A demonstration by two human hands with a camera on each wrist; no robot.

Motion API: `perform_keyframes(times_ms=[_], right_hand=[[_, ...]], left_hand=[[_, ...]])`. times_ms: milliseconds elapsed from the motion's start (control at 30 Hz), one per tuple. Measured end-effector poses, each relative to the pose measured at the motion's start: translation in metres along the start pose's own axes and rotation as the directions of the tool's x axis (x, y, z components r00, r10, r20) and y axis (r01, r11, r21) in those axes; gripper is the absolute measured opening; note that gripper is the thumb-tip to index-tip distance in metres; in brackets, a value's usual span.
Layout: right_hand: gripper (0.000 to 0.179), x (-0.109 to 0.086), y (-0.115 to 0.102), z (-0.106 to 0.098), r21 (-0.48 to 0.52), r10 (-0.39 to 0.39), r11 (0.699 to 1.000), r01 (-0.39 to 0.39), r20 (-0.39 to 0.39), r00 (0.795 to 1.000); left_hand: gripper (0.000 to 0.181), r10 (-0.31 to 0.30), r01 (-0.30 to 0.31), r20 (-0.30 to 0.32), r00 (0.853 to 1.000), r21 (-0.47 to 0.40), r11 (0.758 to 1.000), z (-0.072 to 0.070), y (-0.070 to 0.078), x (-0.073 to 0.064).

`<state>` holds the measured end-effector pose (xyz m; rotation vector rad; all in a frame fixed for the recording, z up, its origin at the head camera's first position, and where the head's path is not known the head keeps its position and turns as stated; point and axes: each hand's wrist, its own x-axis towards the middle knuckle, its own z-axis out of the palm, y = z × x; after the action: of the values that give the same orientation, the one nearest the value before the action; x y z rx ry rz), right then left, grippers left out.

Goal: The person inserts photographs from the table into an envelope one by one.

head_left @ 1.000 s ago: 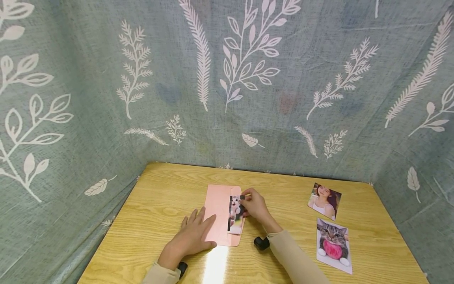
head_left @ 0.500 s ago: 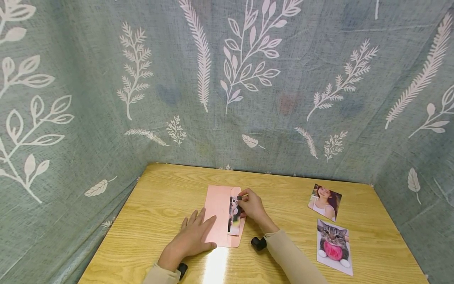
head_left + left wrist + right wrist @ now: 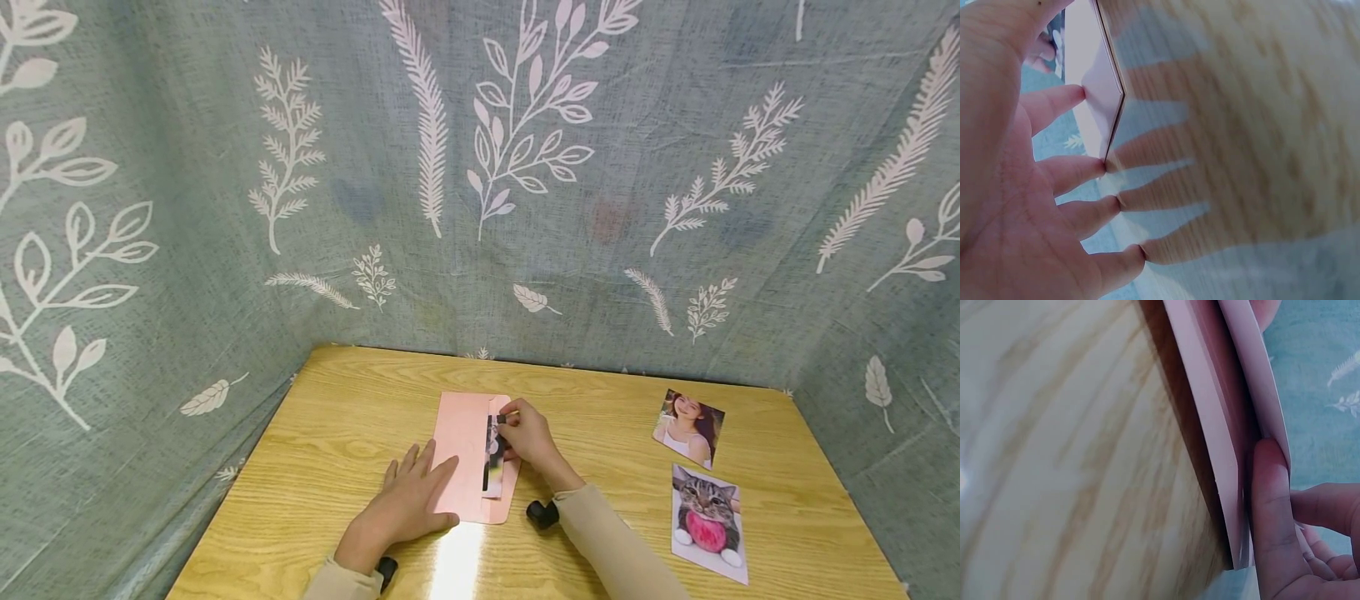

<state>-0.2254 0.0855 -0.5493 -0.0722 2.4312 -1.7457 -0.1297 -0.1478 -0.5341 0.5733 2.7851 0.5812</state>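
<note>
A pink envelope (image 3: 459, 458) lies on the wooden table with its flap side to the right. Out of its right-hand opening sticks part of a kitten photo (image 3: 492, 479), the rest hidden inside. My right hand (image 3: 531, 437) pinches that photo by its outer edge; in the right wrist view one finger (image 3: 1270, 506) lies between the photo (image 3: 1266, 381) and the envelope flap (image 3: 1207, 425). My left hand (image 3: 408, 498) rests with spread fingers, some on the envelope's left side and others on the table, as the left wrist view shows.
To the right lie two loose photos: a portrait of a person (image 3: 688, 427) and, nearer, a cat with a pink ball (image 3: 707, 521). A leaf-patterned grey-blue curtain (image 3: 480, 275) hangs behind and beside the table (image 3: 360, 400).
The right hand has moved slightly left with the kitten photo, and a narrower strip of it now shows outside the envelope. The left hand has stayed put.
</note>
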Motion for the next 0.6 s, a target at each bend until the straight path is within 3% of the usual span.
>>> perform_keyframes(times_ms=[333,600], right_hand=[[0.022,-0.001,-0.002,0.0,-0.013,0.011,1.0,-0.011,0.018,1.0],[0.028,-0.007,-0.004,-0.017,0.096,0.041,0.994,-0.045,0.041,0.998]], left_hand=[[0.085,0.005,-0.005,-0.002,1.0,-0.005,1.0,0.0,0.0,-0.001],[0.086,0.001,-0.001,-0.006,1.0,0.011,1.0,0.001,-0.001,0.001]])
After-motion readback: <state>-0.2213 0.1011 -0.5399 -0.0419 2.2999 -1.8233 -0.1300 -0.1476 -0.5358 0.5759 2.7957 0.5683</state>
